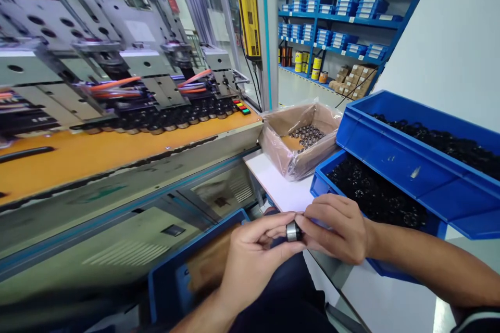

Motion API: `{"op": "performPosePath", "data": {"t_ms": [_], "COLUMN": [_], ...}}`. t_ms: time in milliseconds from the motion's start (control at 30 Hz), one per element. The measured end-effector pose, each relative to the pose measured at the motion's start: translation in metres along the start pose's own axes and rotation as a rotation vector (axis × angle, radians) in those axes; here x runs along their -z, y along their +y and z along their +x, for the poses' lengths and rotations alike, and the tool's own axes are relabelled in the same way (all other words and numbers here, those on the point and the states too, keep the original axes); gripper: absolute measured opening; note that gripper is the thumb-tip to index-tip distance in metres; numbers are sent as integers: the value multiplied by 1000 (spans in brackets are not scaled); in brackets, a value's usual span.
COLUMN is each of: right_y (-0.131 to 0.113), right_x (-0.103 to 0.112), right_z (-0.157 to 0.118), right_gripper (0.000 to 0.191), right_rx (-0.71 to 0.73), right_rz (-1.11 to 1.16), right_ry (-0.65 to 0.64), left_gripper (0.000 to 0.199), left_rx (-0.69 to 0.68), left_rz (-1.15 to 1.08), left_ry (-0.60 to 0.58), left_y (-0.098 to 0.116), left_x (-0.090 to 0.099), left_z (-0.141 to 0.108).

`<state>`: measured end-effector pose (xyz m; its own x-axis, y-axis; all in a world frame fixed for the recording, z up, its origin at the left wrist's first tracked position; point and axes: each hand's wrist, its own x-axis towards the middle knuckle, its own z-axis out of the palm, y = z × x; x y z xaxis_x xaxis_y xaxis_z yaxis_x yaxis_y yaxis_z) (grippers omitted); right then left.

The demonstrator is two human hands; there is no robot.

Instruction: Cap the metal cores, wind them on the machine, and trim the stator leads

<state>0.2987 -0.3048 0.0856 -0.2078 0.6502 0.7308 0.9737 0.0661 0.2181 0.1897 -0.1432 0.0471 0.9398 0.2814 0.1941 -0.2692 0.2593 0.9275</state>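
Note:
Between my two hands is a small ring-shaped metal core point(291, 231) with a black piece at its right side. My left hand point(255, 252) pinches the core from the left, thumb below and fingers above. From the right, my right hand point(338, 226) closes its fingers on the core's black end; its fingertips are partly hidden. Just behind my right hand sits a lower blue bin point(319, 186) full of small black parts point(375, 192). A plastic-lined cardboard box point(308, 164) with several metal rings point(308, 135) stands farther back.
An upper blue bin point(390, 158), also holding black parts, rests over the lower one. At left a machine point(146, 65) stands on an orange worktop point(117, 148) with a row of dark round parts. Another blue bin point(153, 291) lies low left. Blue shelving point(320, 8) is behind.

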Motion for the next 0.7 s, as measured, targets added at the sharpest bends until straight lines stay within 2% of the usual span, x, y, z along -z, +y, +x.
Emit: {"op": "performPosePath", "data": {"t_ms": [100,167,233,300,367,433,533,700], "right_y": [-2,-3,-5,-8,-10,-12,-14,-15], "right_x": [-1,-2,-3,-3,-3,-3,-1,-2], "right_z": [1,2,3,5,6,8,9,9], "right_gripper": [20,21,22,22,21,20,22,29], "right_rx": [13,-14,-45,-78,-122,-157,-176,-232], "right_rz": [-31,18,88,163,243,315,361,310], "right_ry": [22,25,29,26,24,18,-14,3], "left_gripper": [34,42,47,43,35,33,30,28], "left_rx": [-75,-218,-401,-566,-666,-705,-711,-588], "left_rz": [4,127,311,471,571,638,646,427], "left_ry": [94,109,60,-34,-110,-132,-92,22], "left_y": [-5,-3,3,11,17,19,14,0], "left_x": [-6,-4,3,13,20,24,23,11], "left_z": [-5,-3,2,7,10,10,6,1]}}
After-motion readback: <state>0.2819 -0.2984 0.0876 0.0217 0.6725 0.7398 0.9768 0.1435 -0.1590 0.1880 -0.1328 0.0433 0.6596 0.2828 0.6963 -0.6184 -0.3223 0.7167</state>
